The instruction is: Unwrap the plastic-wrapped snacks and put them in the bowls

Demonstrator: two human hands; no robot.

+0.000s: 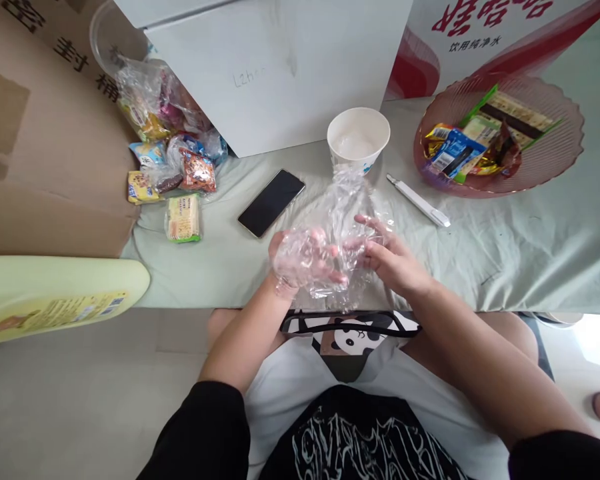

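Observation:
Thin, crinkled clear plastic covers my left hand (pixel 303 260) down to the wrist, like a disposable glove. A second sheet of clear plastic, seemingly another disposable glove (pixel 347 200), is bunched between my hands over the table's front edge. My left fingers point right and grip its near side. On the other side, my right hand (pixel 393 260) has its thumb and fingers on the same plastic, the index finger stretched out. Glare and folds blur where the fingertips end. Just beyond the plastic stands a white paper cup (pixel 359 137).
A black phone (pixel 271 203) lies left of my hands and a white utility knife (pixel 419 201) to the right. A pink bowl (pixel 555 147) holds wrapped snacks. More snack packets (pixel 197 170) lie beside a cardboard box (pixel 55 167). A white box (pixel 280 73) stands behind.

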